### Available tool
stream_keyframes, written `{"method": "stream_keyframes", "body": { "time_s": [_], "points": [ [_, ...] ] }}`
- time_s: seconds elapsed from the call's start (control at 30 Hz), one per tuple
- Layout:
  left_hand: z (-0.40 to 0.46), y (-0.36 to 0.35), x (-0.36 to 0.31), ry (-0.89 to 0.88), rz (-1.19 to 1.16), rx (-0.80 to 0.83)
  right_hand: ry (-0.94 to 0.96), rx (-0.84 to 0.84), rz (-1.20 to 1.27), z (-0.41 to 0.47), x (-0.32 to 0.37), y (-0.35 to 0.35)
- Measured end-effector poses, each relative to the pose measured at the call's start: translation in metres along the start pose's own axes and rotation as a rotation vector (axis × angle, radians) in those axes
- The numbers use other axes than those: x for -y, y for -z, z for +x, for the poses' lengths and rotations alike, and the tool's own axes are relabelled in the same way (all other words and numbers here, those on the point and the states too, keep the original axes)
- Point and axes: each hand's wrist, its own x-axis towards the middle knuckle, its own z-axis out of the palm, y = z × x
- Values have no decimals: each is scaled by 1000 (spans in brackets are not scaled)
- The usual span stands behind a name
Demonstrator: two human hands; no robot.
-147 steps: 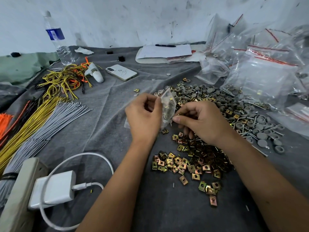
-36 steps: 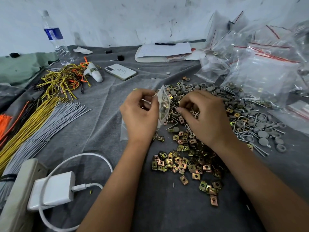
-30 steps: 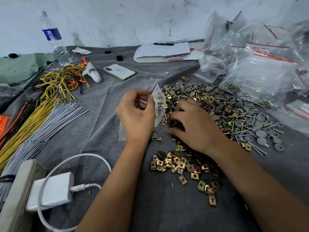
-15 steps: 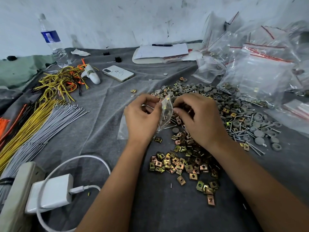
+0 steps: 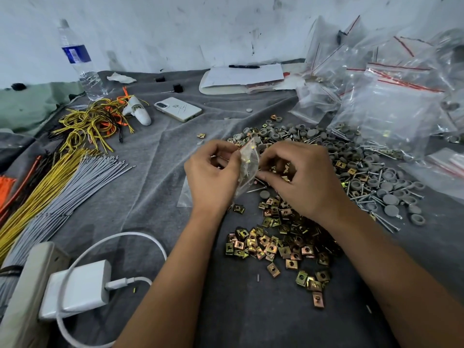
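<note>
While the left hand (image 5: 213, 177) holds a small clear bag (image 5: 249, 164) upright just above the surface (image 5: 160, 156), its fingers (image 5: 224, 148) are curled & pinch the bag's left edge near the top. The right hand (image 5: 305, 180) is on the other side, fingers (image 5: 282, 153) curled too, thumb + forefinger pinching the bag's right edge; can't tell if a small part sits between the tips as well. The bag has a few brass-coloured bits inside & sits about mid-frame, over the near edge of the hardware heap. Below it, toward the person: a pile of gold clip nuts (image 5: 276, 243) spread on the grey cloth, partly under the right wrist. Behind/right of the hands: grey caps (image 5: 391, 199) mixed w/ long screws (image 5: 376, 218). Far right: a stack of clear zip bags (image 5: 391, 114) w/ red seals. Another flat clear bag (image 5: 184, 194) lies on the cloth under the left hand. Left side: a bundle of grey wires (image 5: 75, 182) next to yellow wires (image 5: 32, 197). Near left corner: white charger (image 5: 77, 287) plugged into a power strip (image 5: 22, 292), cable looping. At the back: phone (image 5: 178, 109) face down, water bottle (image 5: 80, 64), notepad (image 5: 243, 76) w/ pen (image 5: 243, 66) on top.
</note>
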Motion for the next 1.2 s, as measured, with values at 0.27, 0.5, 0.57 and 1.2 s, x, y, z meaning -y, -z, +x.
{"method": "stream_keyframes", "body": {
  "time_s": [0.27, 0.5, 0.57, 1.2],
  "points": [
    [7, 4, 2, 84, -149, -199, -50, 737, 95, -3, -1, 6],
    [8, 4, 3, 94, -168, -211, -140, 858, 125, -3, 2, 8],
    [8, 4, 3, 97, -171, -210, -184, 835, 160, -3, 3, 8],
    [4, 2, 0, 61, -111, -95, -292, 199, 423, 1, -3, 6]
  ]
}}
